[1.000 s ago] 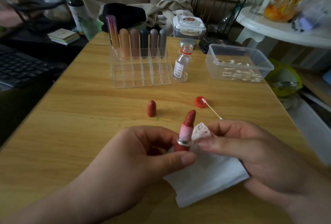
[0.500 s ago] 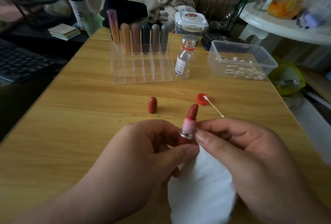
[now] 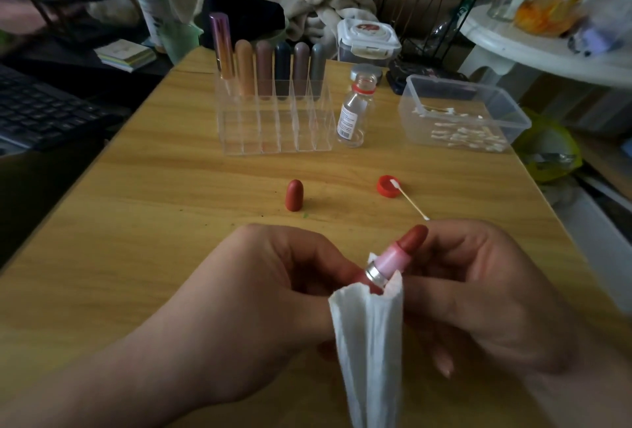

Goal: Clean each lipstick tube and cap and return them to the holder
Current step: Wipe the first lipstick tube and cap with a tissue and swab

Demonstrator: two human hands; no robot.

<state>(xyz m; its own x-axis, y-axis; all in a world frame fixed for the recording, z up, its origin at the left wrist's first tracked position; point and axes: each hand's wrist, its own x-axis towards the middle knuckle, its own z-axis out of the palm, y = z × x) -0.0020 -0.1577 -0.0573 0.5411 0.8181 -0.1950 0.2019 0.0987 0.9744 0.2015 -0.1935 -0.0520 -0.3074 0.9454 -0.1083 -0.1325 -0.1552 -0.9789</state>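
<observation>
Wooden table [image 3: 136,239], lipstick tube [image 3: 393,262] tilted up-right

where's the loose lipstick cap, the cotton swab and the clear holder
loose lipstick cap [image 3: 294,195], head view, middle of its side
cotton swab [image 3: 410,202], head view, middle of the stick
clear holder [image 3: 277,140], head view, bare front wall

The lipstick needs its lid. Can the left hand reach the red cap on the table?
Probably yes: nothing stands between the left hand and the red cap, but it is holding the lipstick, so it must let go first.
</observation>
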